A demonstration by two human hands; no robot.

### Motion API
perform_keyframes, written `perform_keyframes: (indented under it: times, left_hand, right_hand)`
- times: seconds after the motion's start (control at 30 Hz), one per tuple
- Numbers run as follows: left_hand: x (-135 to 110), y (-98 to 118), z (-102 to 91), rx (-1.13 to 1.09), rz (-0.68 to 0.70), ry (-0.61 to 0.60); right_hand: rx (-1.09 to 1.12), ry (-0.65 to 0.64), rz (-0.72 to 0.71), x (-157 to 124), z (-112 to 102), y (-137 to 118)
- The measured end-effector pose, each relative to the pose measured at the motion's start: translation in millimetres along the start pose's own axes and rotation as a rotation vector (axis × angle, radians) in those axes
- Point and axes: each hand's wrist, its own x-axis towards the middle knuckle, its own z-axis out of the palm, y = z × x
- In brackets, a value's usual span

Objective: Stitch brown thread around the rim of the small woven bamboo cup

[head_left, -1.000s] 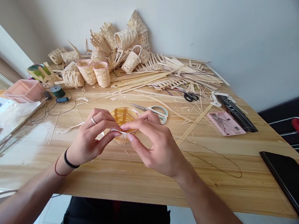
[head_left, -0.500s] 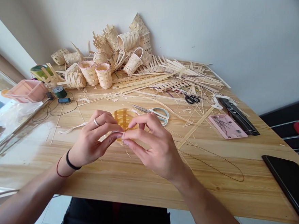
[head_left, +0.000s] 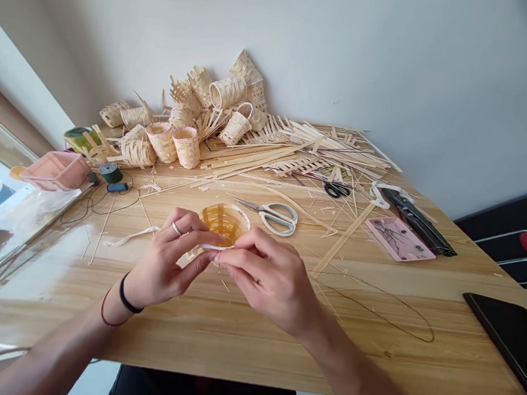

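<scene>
My left hand (head_left: 169,257) and my right hand (head_left: 262,281) meet at the front of a small woven bamboo basket (head_left: 224,225), pinching its rim between fingers and thumbs. The basket lies tilted toward me, with its amber inside showing. A thin white strip (head_left: 206,247) runs along the rim under my fingertips, and its far end is hidden by my hands. Another loose white strip (head_left: 129,236) lies on the table left of my left hand. White-handled scissors (head_left: 280,218) rest just beyond my right hand, not touching it.
The wooden table (head_left: 244,346) holds a heap of woven baskets (head_left: 183,113) and bamboo strips (head_left: 330,145) at the back. Black-handled scissors, black pliers (head_left: 417,221), a pink tray (head_left: 399,239), a thread spool (head_left: 110,173), a pink box (head_left: 55,171) and a dark tablet (head_left: 506,335) stand around.
The whole scene sits lower in the view than before. The basket has tilted, showing more of its inside, and my fingers have shifted closer along its front rim.
</scene>
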Motion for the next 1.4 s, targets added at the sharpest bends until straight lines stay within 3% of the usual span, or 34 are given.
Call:
perform_keyframes:
  times: [0.3,0.67,0.87,1.1,1.23,1.4]
  left_hand:
    - [-2,1,-0.9,-0.068,-0.045,-0.005]
    - [-4,-1,0.6,0.003,-0.044,0.055]
    - [-1,-23,-7.2,0.121,-0.102,0.152]
    - [10,-53,-15.6,0.242,-0.043,0.142]
    - [6,-60,-12.1,0.266,-0.078,0.186]
    - [-4,-58,-9.8,0.233,-0.104,0.205]
  right_hand:
    - [-0.008,-0.041,0.019,-3,5,-2]
    - [0.046,-0.013,-0.031,-5,11,-3]
    - [0.121,-0.04,-0.044,-6,16,-2]
    - [0.143,-0.099,-0.011,-9,18,-1]
    - [0.221,-0.106,0.047,-8,15,-2]
    - [0.267,-0.11,0.229,-6,11,-2]
